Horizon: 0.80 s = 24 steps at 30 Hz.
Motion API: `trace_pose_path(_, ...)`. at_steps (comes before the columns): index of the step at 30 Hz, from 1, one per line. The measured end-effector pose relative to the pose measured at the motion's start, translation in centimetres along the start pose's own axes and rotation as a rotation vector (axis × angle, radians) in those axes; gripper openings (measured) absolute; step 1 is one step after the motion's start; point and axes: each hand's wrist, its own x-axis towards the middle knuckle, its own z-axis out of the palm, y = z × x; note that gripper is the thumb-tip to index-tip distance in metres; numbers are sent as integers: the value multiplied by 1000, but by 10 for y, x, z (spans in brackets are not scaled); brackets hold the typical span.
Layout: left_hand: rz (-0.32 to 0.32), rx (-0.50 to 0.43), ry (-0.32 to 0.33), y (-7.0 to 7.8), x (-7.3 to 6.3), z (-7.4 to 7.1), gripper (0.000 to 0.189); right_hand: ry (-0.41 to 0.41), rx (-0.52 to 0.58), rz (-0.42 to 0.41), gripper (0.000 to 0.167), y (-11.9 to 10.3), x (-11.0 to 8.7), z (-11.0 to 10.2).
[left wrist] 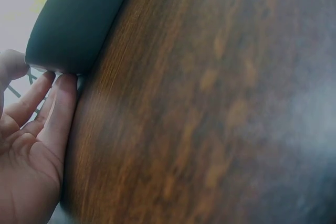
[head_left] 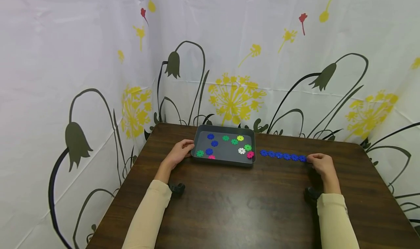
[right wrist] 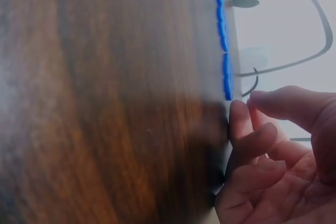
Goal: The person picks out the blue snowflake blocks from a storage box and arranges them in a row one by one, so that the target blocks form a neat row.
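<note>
Just right of the left hand (head_left: 177, 155), whose straight fingers touch its wall, a gray tray (head_left: 223, 162) holds eleven scattered notched discs (head_left: 214, 143): blue, green, pink, yellow, white. Left of the right hand (head_left: 323, 164), loosely bent, six blue discs (head_left: 279, 155) form a row; contact is unclear. Beyond both hangs a flower-printed curtain (head_left: 288, 74).

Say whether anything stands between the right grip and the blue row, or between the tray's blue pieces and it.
Nothing visible separates the right grip from the blue row. Between the blue pieces in the tray and that row come a white piece, a pink piece and the tray's right wall.
</note>
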Motion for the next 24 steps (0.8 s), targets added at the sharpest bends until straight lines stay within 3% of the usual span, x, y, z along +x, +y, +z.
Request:
trace_pose_path(8, -18, -1, 7, 3, -1, 1, 52, -2, 45, 10, 28, 3, -1, 0)
trace_pose_path(14, -22, 5, 12, 3, 0, 0, 52, -10, 58, -9, 43, -3, -2, 3)
trace_pose_path(24, -3, 2, 5, -1, -1, 0, 51, -29, -55, -118, 48, -23, -8, 24)
